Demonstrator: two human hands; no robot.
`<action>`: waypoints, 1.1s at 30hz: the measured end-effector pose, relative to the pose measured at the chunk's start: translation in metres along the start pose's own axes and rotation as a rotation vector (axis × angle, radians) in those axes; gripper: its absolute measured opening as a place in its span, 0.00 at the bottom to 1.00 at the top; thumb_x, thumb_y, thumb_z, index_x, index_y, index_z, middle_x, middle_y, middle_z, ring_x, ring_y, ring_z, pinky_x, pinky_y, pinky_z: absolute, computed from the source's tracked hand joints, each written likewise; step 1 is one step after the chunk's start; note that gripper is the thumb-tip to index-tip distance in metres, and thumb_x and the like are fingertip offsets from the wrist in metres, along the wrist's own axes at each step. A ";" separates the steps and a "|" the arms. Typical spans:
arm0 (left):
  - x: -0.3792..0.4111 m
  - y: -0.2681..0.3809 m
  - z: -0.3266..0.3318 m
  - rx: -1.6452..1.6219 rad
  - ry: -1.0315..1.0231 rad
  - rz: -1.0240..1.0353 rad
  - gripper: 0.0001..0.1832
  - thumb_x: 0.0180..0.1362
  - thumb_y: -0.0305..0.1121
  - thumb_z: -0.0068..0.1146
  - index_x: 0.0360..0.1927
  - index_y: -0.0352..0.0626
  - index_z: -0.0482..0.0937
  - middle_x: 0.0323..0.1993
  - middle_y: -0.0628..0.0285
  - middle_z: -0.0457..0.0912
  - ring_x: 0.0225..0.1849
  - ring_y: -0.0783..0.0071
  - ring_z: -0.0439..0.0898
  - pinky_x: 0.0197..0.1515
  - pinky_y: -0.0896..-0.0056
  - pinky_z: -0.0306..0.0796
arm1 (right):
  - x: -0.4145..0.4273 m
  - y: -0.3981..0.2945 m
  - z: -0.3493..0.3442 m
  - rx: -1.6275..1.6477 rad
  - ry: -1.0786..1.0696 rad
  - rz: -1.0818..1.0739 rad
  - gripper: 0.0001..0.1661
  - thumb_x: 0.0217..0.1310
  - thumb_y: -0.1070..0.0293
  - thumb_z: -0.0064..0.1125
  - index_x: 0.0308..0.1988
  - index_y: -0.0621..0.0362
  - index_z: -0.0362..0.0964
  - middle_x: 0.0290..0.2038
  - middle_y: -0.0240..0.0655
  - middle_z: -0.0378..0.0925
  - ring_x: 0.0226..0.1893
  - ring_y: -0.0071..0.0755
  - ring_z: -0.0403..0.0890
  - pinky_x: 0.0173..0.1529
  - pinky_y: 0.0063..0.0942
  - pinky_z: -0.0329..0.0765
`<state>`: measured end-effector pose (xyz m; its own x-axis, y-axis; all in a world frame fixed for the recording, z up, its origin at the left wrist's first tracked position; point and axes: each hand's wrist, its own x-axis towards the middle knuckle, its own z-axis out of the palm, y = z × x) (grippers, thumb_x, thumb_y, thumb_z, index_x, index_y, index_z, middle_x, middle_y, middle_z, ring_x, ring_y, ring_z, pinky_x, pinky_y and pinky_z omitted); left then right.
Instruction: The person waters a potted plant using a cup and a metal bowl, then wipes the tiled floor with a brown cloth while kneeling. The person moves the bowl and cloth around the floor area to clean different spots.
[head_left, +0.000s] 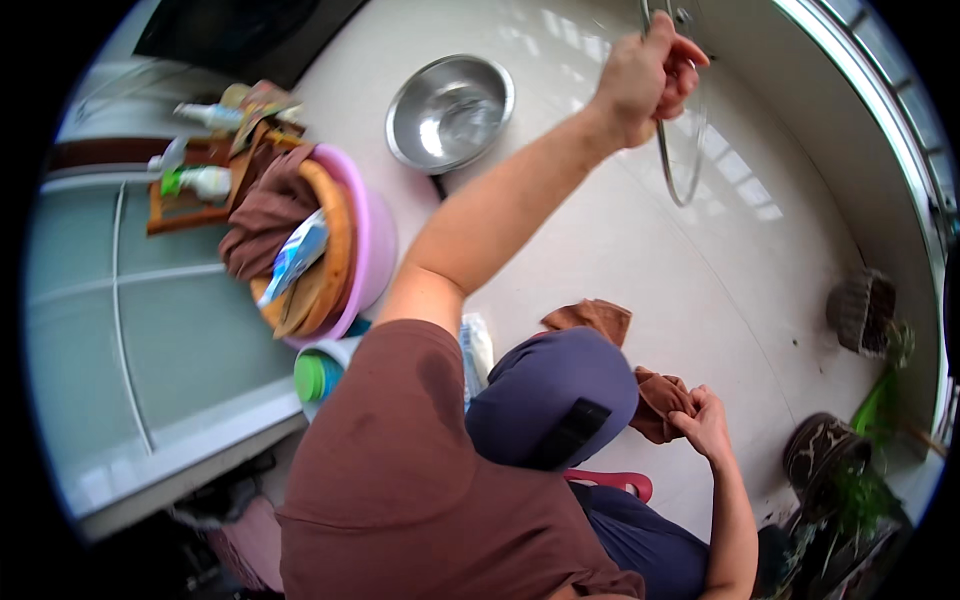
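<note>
My left hand (649, 86) reaches far out above the tiled floor, its fingers closed on a thin, round metal-rimmed object (666, 169). The top of that object leaves the picture, and whether it has a clear pane cannot be told. Beside my bent knee (555, 397), my right hand (703, 424) pinches a crumpled brown cloth (658, 401). More brown cloth (604, 319) shows on the floor past the knee; the knee hides whether both pieces are one. A shiny steel basin (409, 127) stands on the floor, left of my outstretched forearm.
At left, a pink tub (381, 240) holds wooden ware (341, 217), brown fabric (274, 195) and a blue-white packet (298, 251). Beside it is a frosted-glass panel (180, 315). A green-lidded container (309, 377) stands near my shoulder. Plant pots (825, 450) line the right wall.
</note>
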<state>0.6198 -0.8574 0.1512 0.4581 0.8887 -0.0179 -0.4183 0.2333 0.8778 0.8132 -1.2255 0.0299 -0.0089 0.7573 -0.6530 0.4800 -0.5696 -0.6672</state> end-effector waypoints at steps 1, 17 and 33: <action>-0.009 0.020 -0.004 0.077 0.044 0.052 0.29 0.75 0.52 0.34 0.36 0.38 0.78 0.19 0.68 0.69 0.14 0.85 0.54 0.15 0.78 0.49 | 0.001 -0.002 -0.003 -0.006 0.004 0.008 0.16 0.39 0.66 0.65 0.21 0.66 0.68 0.26 0.38 0.67 0.31 0.36 0.70 0.38 0.35 0.71; -0.299 0.247 -0.287 0.907 1.283 0.558 0.25 0.71 0.50 0.42 0.40 0.35 0.79 0.17 0.70 0.69 0.12 0.85 0.58 0.14 0.79 0.48 | 0.050 -0.096 -0.015 0.566 -0.006 -0.452 0.13 0.53 0.71 0.65 0.28 0.61 0.67 0.37 0.33 0.74 0.37 0.24 0.72 0.41 0.25 0.71; -0.457 0.194 -0.370 1.366 1.838 0.505 0.33 0.70 0.54 0.35 0.47 0.27 0.76 0.34 0.52 0.81 0.32 0.65 0.77 0.37 0.66 0.73 | 0.069 -0.005 0.011 -0.694 -0.036 -0.390 0.26 0.54 0.63 0.68 0.52 0.54 0.73 0.48 0.40 0.75 0.50 0.46 0.76 0.53 0.43 0.72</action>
<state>0.0387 -1.0720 0.1528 -0.7178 0.2447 0.6519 0.6919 0.3557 0.6283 0.8003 -1.1740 -0.0159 -0.3119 0.8435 -0.4372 0.8731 0.0729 -0.4821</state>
